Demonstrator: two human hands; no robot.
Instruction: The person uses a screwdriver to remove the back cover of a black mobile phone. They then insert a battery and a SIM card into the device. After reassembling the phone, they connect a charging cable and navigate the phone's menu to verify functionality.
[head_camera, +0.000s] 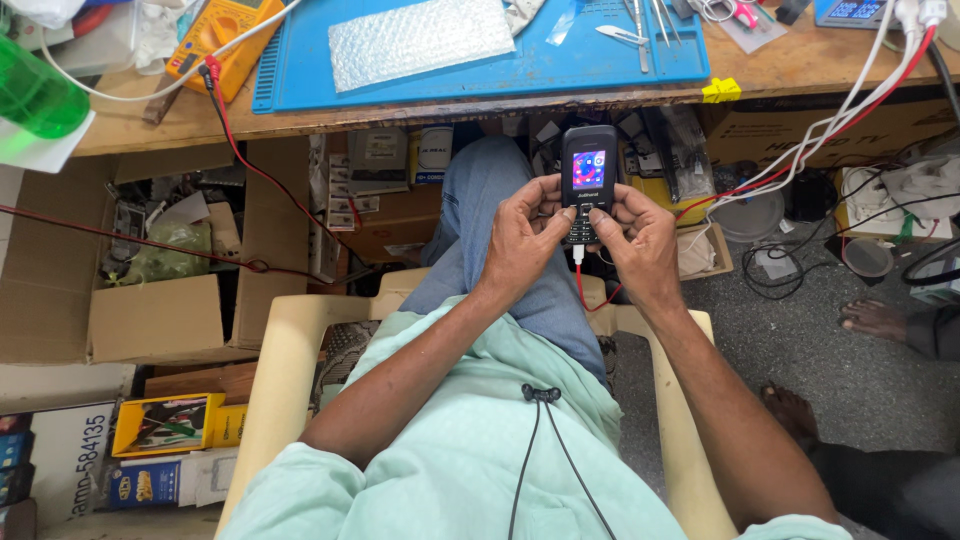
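A small black keypad phone (588, 172) with a lit colour screen is held upright over my lap, below the edge of the workbench. My left hand (520, 235) grips its left side and my right hand (632, 235) grips its right side, thumbs resting on the keypad. A red cable (582, 285) with a white plug hangs from the phone's bottom end between my hands. I sit in a cream plastic chair (290, 350), wearing blue jeans and a pale green shirt.
The wooden workbench (130, 125) carries a blue mat (520, 65), a bubble-wrap sheet (420, 38), tweezers (640, 30) and a yellow multimeter (222, 40). Open cardboard boxes (155, 315) stand at left. Another person's bare feet (875, 318) are at right, among tangled cables (800, 160).
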